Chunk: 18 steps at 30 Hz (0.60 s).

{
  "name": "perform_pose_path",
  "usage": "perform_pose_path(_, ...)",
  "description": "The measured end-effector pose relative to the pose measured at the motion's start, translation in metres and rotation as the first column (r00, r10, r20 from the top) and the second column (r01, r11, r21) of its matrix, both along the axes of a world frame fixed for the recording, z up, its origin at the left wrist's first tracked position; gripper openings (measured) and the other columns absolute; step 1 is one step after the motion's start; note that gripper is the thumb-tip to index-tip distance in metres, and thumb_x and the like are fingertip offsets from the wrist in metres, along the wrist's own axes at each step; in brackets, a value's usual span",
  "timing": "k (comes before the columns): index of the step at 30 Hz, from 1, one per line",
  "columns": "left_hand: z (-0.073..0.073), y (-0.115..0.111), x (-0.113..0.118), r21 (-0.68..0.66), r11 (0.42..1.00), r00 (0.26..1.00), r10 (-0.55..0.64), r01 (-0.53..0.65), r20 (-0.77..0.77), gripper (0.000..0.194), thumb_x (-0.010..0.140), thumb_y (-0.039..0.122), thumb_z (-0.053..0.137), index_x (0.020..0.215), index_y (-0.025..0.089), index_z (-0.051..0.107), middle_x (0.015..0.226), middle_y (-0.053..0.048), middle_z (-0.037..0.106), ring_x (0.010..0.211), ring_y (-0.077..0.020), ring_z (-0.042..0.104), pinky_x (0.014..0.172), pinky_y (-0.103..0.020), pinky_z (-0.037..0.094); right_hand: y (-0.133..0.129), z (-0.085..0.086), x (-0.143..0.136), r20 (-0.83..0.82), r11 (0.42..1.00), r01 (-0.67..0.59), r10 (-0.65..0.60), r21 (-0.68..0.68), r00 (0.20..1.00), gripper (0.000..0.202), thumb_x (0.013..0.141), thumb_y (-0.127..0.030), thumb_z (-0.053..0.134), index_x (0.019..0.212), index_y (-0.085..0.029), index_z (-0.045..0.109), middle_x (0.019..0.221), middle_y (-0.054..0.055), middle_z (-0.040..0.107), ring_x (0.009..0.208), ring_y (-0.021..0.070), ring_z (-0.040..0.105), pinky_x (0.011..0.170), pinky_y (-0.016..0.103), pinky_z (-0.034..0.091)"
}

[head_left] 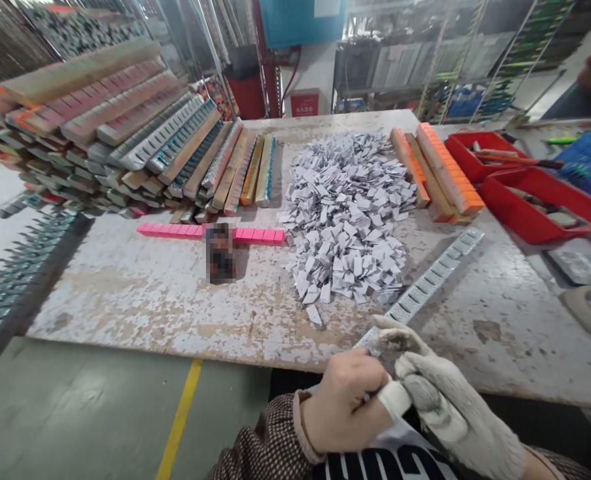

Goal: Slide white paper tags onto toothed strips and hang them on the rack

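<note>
Scuffed table (125, 287) — green floor (95, 400)

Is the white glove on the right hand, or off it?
On: the white glove covers the right hand down to the wrist; the back of the left hand is bare.

Left hand (343, 403) curls against the gloved right hand (450, 407)

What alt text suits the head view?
A bare-knuckled left grip and white-gloved right grip meet at the edge of a worktable, by a silvery notched bar. Beyond lie a heap of white pieces and, at left, stacked bars.
</note>
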<state>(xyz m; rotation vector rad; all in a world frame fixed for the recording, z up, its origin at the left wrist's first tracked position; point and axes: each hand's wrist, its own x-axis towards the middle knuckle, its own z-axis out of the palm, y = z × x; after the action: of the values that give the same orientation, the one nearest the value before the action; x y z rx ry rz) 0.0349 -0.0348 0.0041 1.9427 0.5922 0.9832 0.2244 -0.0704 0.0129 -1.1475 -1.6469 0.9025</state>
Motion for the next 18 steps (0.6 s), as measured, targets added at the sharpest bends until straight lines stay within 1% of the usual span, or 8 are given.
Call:
perform_pose_path(2, -0.006, 0.010, -0.006, 0.128, 0.988, 0.985, 0.101, -0.084, -0.138, 0.039, 0.105, 0.040, 0.047, 0.072, 0.020, 0.052, 0.067, -0.002, 0.059, 0.064, -0.0155, 0.053, 0.062, -0.029, 0.044, 0.004, -0.004, 0.011, 0.145, 0.994, 0.055, -0.069, 0.098, 0.987, 0.018, 0.107, -0.024, 0.049, 0.095, -0.024, 0.063, 0.093, 0.007, 0.067, 0.105, 0.0286, 0.070, 0.085, 0.038, 0.064)
perform_pose_path(4, -0.011, 0.026, -0.017, 0.279, 0.932, 0.894, 0.316, -0.230, -0.319, 0.025, 0.103, 0.039, 0.054, 0.091, 0.019, 0.062, 0.082, -0.005, 0.068, 0.074, -0.0202, 0.061, 0.069, -0.033, 0.049, 0.013, -0.009, 0.024, 0.304, 0.959, 0.105, -0.185, 0.264, 0.935, 0.024, 0.105, -0.022, 0.049, 0.083, -0.024, 0.057, 0.114, 0.011, 0.067, 0.127, 0.0331, 0.059, 0.094, 0.044, 0.061)
perform_pose_path(6, -0.016, 0.047, -0.030, 0.385, 0.846, 0.688, 0.527, -0.369, -0.499, 0.019, 0.102, 0.034, 0.058, 0.107, 0.017, 0.062, 0.093, -0.009, 0.070, 0.084, -0.0255, 0.064, 0.074, -0.038, 0.052, 0.023, -0.015, 0.035, 0.381, 0.928, 0.125, -0.263, 0.350, 0.886, 0.025, 0.102, -0.021, 0.052, 0.078, -0.024, 0.054, 0.124, 0.010, 0.065, 0.134, 0.0344, 0.052, 0.096, 0.047, 0.058)
perform_pose_path(7, -0.017, 0.057, -0.036, 0.417, 0.821, 0.581, 0.571, -0.390, -0.580, 0.019, 0.101, 0.032, 0.060, 0.111, 0.016, 0.060, 0.097, -0.011, 0.070, 0.088, -0.0280, 0.065, 0.077, -0.040, 0.053, 0.027, -0.017, 0.038, 0.417, 0.915, 0.117, -0.286, 0.385, 0.863, 0.024, 0.101, -0.020, 0.054, 0.078, -0.023, 0.053, 0.124, 0.010, 0.065, 0.135, 0.0345, 0.051, 0.098, 0.048, 0.056)
perform_pose_path(9, -0.020, 0.072, -0.042, 0.443, 0.809, 0.426, 0.583, -0.387, -0.692, 0.020, 0.099, 0.027, 0.064, 0.114, 0.016, 0.059, 0.102, -0.011, 0.069, 0.095, -0.0304, 0.066, 0.081, -0.041, 0.054, 0.034, -0.021, 0.039, 0.506, 0.892, 0.066, -0.314, 0.448, 0.803, 0.018, 0.100, -0.017, 0.057, 0.082, -0.022, 0.055, 0.124, 0.009, 0.065, 0.135, 0.0348, 0.051, 0.103, 0.051, 0.052)
perform_pose_path(10, -0.021, 0.077, -0.043, 0.442, 0.815, 0.383, 0.571, -0.375, -0.726, 0.020, 0.098, 0.025, 0.066, 0.114, 0.016, 0.058, 0.103, -0.011, 0.068, 0.097, -0.0307, 0.066, 0.083, -0.040, 0.054, 0.036, -0.023, 0.038, 0.553, 0.879, 0.027, -0.323, 0.476, 0.768, 0.014, 0.100, -0.016, 0.057, 0.086, -0.022, 0.056, 0.124, 0.010, 0.065, 0.135, 0.0353, 0.052, 0.105, 0.053, 0.050)
perform_pose_path(13, -0.023, 0.082, -0.040, 0.422, 0.827, 0.332, 0.543, -0.371, -0.771, 0.023, 0.096, 0.022, 0.068, 0.115, 0.017, 0.056, 0.106, -0.010, 0.067, 0.100, -0.0297, 0.067, 0.084, -0.038, 0.053, 0.040, -0.026, 0.030, 0.648, 0.864, -0.070, -0.317, 0.498, 0.693, 0.008, 0.099, -0.014, 0.054, 0.095, -0.019, 0.060, 0.125, 0.013, 0.064, 0.133, 0.0373, 0.052, 0.107, 0.058, 0.047)
perform_pose_path(18, -0.026, 0.083, -0.037, 0.368, 0.851, 0.356, 0.499, -0.374, -0.790, 0.024, 0.097, 0.020, 0.065, 0.118, 0.018, 0.054, 0.109, -0.009, 0.066, 0.102, -0.0283, 0.067, 0.085, -0.037, 0.053, 0.047, -0.032, 0.025, 0.703, 0.918, -0.124, -0.197, 0.378, 0.683, 0.013, 0.095, -0.010, 0.050, 0.090, -0.018, 0.059, 0.115, 0.013, 0.064, 0.129, 0.0369, 0.054, 0.108, 0.059, 0.045)
